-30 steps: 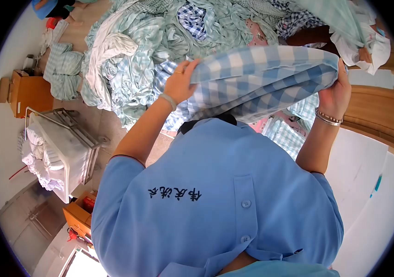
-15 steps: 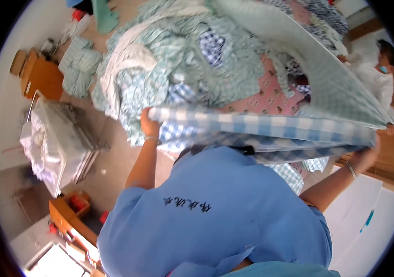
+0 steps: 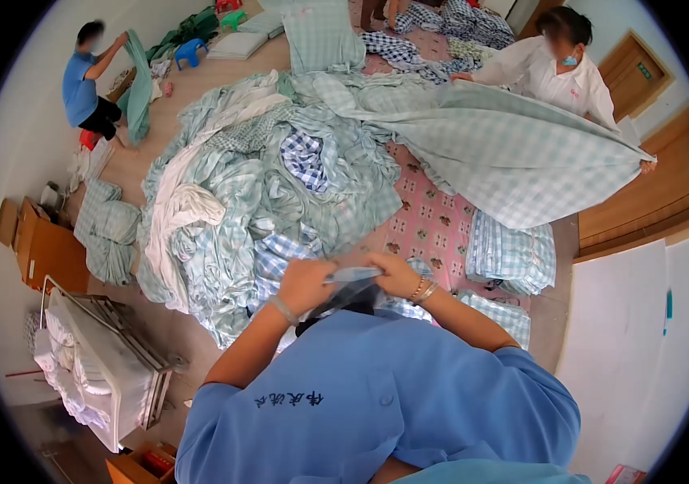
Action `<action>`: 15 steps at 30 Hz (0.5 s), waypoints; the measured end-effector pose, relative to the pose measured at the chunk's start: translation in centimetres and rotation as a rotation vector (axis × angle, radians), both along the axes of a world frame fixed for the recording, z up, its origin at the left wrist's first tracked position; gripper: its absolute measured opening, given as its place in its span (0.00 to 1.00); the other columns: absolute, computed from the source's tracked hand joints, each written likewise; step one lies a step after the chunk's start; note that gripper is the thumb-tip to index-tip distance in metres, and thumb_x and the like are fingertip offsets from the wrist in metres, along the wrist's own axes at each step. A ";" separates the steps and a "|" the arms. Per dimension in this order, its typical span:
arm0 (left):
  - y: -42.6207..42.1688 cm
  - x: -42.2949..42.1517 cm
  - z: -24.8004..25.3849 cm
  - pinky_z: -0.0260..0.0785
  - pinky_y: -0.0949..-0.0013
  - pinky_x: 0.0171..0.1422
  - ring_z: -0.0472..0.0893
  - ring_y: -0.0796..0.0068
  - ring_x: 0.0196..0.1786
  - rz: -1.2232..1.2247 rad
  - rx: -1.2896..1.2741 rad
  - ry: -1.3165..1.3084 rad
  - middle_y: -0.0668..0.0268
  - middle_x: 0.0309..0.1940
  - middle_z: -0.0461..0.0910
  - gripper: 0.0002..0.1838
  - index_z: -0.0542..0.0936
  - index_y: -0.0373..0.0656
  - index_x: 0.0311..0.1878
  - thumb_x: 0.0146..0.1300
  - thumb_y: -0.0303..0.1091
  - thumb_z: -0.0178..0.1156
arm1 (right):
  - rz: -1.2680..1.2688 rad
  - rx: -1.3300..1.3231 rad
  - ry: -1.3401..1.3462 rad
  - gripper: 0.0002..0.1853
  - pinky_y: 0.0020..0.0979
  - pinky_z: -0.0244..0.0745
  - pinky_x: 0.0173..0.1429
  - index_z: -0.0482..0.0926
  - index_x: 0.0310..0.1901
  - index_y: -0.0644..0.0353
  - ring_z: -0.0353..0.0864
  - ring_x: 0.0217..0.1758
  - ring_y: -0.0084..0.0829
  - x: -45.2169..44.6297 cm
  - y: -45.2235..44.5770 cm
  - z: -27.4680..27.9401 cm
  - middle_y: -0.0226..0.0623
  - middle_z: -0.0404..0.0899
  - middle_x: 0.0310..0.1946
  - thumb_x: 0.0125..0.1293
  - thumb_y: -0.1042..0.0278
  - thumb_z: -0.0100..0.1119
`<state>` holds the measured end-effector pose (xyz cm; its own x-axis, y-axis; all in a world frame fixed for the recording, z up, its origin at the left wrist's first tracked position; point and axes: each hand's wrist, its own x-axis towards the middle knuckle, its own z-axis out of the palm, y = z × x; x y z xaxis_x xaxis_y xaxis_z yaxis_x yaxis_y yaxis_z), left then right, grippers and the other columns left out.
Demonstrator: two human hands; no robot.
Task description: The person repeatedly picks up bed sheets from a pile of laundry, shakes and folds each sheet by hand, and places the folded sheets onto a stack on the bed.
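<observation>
Close together in front of my chest, my left hand (image 3: 304, 285) and my right hand (image 3: 397, 276) are both closed on a blue-and-white checked cloth (image 3: 354, 275). Only a short, blurred stretch of it shows between them; the rest hangs hidden behind my hands and collar. Just beyond lies a large heap of pale green checked cloth (image 3: 240, 169), with a dark blue checked piece (image 3: 304, 160) on it. Folded checked cloths (image 3: 510, 252) are stacked to the right of the heap, and a lower folded stack (image 3: 496, 316) sits nearer me.
At the right, a co-worker in white (image 3: 572, 85) spreads a green checked sheet (image 3: 522, 153). Another person in blue (image 3: 80, 79) holds green cloth at the far left. A wheeled cart (image 3: 114, 375) and a brown box (image 3: 48, 254) stand left. Pink patterned cloth (image 3: 429, 230) covers the floor.
My hands have come together from wide apart, and the checked cloth that was stretched between them is now gathered. The view has shifted, showing both other people more fully.
</observation>
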<state>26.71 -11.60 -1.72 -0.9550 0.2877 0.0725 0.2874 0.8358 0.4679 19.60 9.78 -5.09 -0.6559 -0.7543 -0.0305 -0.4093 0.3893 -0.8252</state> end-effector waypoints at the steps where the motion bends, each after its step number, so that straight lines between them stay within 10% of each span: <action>1: -0.8 0.1 -0.9 0.66 0.62 0.33 0.75 0.58 0.28 -0.007 -0.003 0.001 0.60 0.23 0.75 0.09 0.76 0.46 0.32 0.45 0.33 0.56 | -0.007 -0.003 0.001 0.14 0.30 0.69 0.39 0.71 0.41 0.57 0.76 0.35 0.36 0.2 0.6 0.4 0.39 0.75 0.32 0.48 0.75 0.53; 5: -2.5 0.2 -4.0 0.67 0.66 0.36 0.74 0.69 0.28 0.025 0.586 0.033 0.65 0.23 0.72 0.05 0.71 0.39 0.31 0.54 0.30 0.55 | -0.008 -0.019 -0.167 0.15 0.28 0.69 0.43 0.72 0.44 0.58 0.77 0.38 0.31 1.0 1.2 1.1 0.38 0.76 0.35 0.52 0.72 0.54; 7: -1.6 0.0 -2.5 0.68 0.70 0.39 0.73 0.75 0.34 0.234 1.320 -0.539 0.68 0.27 0.71 0.07 0.70 0.39 0.36 0.57 0.31 0.55 | -0.006 0.022 -0.168 0.15 0.27 0.69 0.44 0.72 0.45 0.58 0.77 0.39 0.30 1.4 1.0 0.2 0.38 0.77 0.36 0.54 0.70 0.54; 9: -0.2 -0.6 -3.4 0.68 0.74 0.41 0.73 0.76 0.37 0.121 1.275 -0.494 0.69 0.29 0.72 0.11 0.68 0.39 0.42 0.58 0.31 0.54 | -0.105 -0.106 -0.169 0.16 0.27 0.68 0.45 0.71 0.47 0.58 0.76 0.38 0.29 1.7 0.4 -2.2 0.38 0.76 0.36 0.57 0.65 0.54; 11: 2.5 -1.0 -2.6 0.67 0.76 0.43 0.73 0.78 0.38 0.073 0.835 0.088 0.70 0.29 0.72 0.13 0.68 0.38 0.47 0.60 0.31 0.52 | -0.137 -0.141 -0.243 0.15 0.27 0.68 0.45 0.71 0.47 0.59 0.75 0.38 0.28 1.9 -0.2 -1.5 0.38 0.76 0.35 0.58 0.65 0.54; 15: 3.2 -0.4 -5.4 0.66 0.76 0.45 0.74 0.80 0.37 0.292 1.092 -0.042 0.71 0.28 0.73 0.14 0.69 0.39 0.50 0.60 0.30 0.51 | -0.225 -0.324 -0.265 0.12 0.24 0.67 0.45 0.71 0.44 0.63 0.73 0.37 0.23 1.7 -0.8 0.7 0.34 0.76 0.33 0.60 0.68 0.51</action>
<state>26.35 -8.44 -7.16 -0.9829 -0.1447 0.1143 0.1146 0.0061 0.9934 21.33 8.98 -4.43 -0.8057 -0.5923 -0.0054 -0.1032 0.1493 -0.9834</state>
